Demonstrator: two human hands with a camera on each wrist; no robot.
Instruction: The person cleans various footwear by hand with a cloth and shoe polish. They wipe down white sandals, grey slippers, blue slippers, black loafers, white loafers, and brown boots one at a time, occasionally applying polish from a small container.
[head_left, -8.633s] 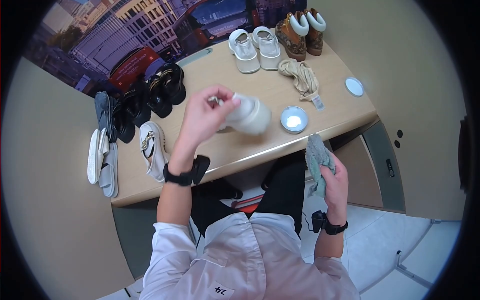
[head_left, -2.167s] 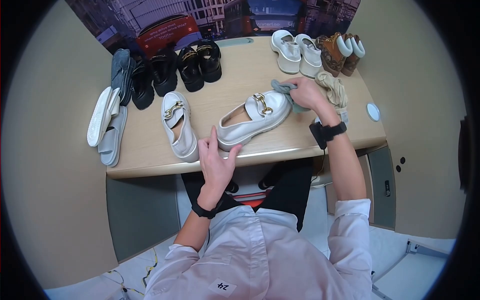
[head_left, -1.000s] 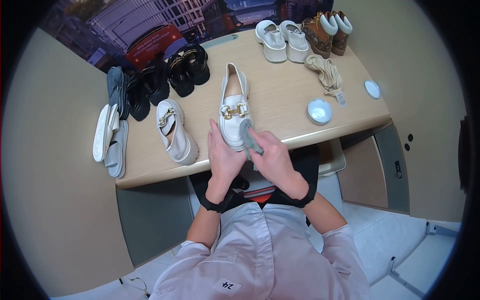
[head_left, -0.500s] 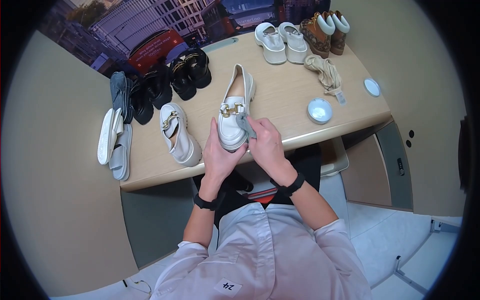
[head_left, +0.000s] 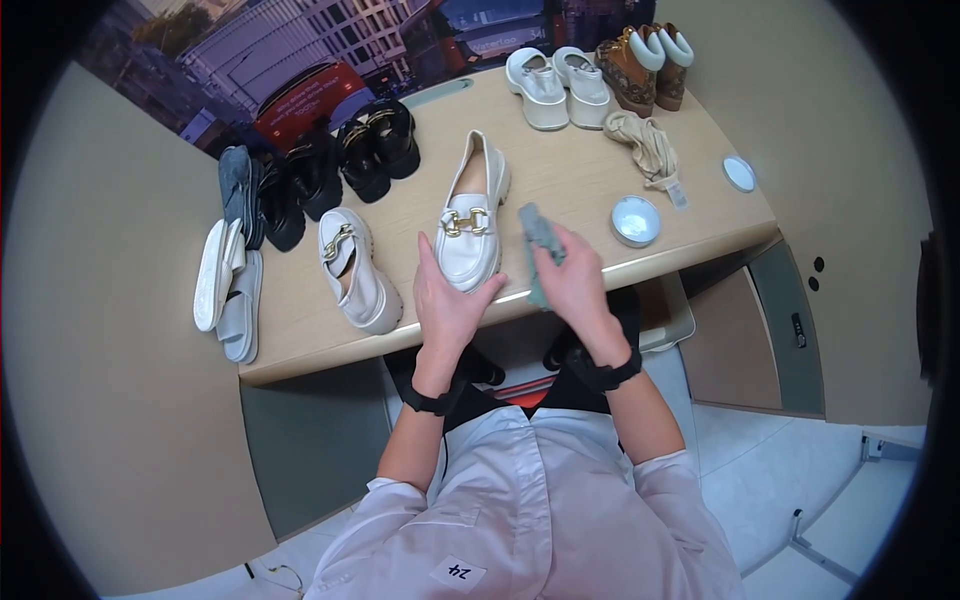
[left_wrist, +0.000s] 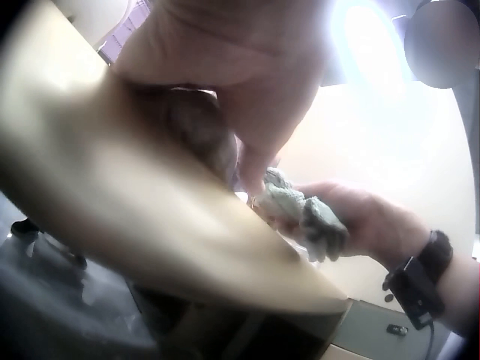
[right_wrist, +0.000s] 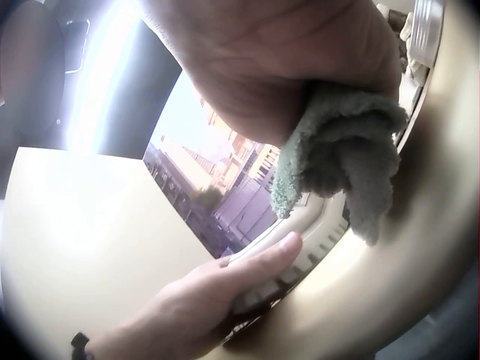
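A white loafer [head_left: 466, 250] with a gold buckle lies toe toward the person at the table's front edge. Around its toe rests my left hand [head_left: 447, 308], thumb on one side and fingers on the other; the right wrist view shows that thumb [right_wrist: 274, 259] against the ridged sole. To the right of the loafer, clear of it, my right hand [head_left: 577, 287] grips a grey-green cloth [head_left: 541, 240], bunched under the fingers in the right wrist view [right_wrist: 337, 142]. The matching loafer [head_left: 358, 275] stands at the left.
On the table [head_left: 540, 180], black shoes [head_left: 310, 175], grey slippers [head_left: 240, 310] and white slides [head_left: 212, 280] line the left. At the right are an open round tin [head_left: 636, 220], its lid [head_left: 739, 174], beige fabric [head_left: 645, 145], white shoes [head_left: 540, 95] and brown boots [head_left: 630, 75].
My right hand has moved with the cloth from the loafer's toe off to the right. The loafer, turned lengthwise since the earlier view, stays in my left hand.
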